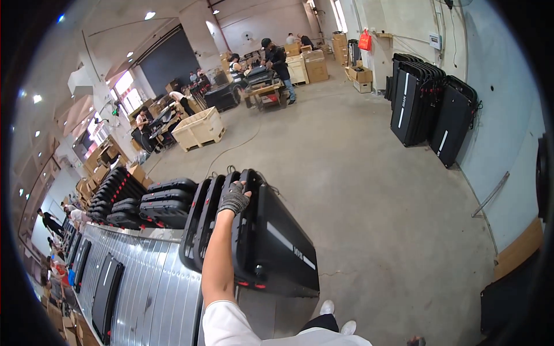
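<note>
My left hand (235, 199), in a grey fingerless glove, is closed over the upper edge of a black flat treadmill (283, 239). That treadmill stands on its side, its wide face with a white stripe turned to the right. More black treadmills (199, 213) stand on edge just left of it, beside the metal roller conveyor. Only a bit of my right hand (415, 341) shows at the bottom edge; its fingers are too cut off to read, and I see nothing held in it.
A metal roller conveyor (153, 282) runs along the left, with a treadmill (108, 294) lying on it. Stacked black units (167, 202) line its far side. More treadmills (415, 101) lean at the right wall. A wooden crate (199, 128) and people at worktables (265, 89) are farther off.
</note>
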`<control>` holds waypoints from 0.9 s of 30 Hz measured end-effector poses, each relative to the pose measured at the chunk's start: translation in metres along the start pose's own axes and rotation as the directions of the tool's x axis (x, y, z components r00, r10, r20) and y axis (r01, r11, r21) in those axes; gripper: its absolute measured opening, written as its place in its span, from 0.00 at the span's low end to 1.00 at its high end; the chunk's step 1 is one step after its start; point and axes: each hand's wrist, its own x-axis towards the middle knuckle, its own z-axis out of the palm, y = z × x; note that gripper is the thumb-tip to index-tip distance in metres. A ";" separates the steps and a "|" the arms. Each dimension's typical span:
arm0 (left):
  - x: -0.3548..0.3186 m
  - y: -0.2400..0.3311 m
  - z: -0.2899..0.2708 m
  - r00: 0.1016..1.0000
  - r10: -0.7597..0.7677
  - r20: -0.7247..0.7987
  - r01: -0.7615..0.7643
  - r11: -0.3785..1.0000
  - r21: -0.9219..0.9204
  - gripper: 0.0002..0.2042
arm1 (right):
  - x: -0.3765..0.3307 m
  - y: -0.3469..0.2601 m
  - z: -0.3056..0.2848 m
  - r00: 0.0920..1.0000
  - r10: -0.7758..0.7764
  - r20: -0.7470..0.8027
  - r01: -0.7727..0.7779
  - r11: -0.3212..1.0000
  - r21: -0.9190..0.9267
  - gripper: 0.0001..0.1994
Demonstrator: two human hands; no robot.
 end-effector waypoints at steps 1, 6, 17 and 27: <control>0.016 -0.004 0.006 0.989 -0.085 0.123 0.084 0.996 0.012 0.27 | -0.023 0.004 0.000 0.989 0.130 -0.074 -0.131 0.991 -0.019 0.03; 0.081 -0.011 0.046 0.929 -0.256 0.265 0.189 0.949 0.254 0.36 | -0.101 0.002 0.015 0.884 0.302 -0.357 -0.376 0.913 -0.160 0.09; 0.172 -0.047 0.114 0.830 -0.402 0.388 0.303 0.907 0.291 0.18 | 0.028 -0.099 0.181 0.982 0.010 -0.191 -0.105 0.861 -0.497 0.06; 0.016 0.104 0.001 0.961 -0.194 0.197 0.131 0.946 0.296 0.12 | 0.026 -0.180 0.708 0.218 -0.074 0.973 0.900 0.401 -0.171 0.28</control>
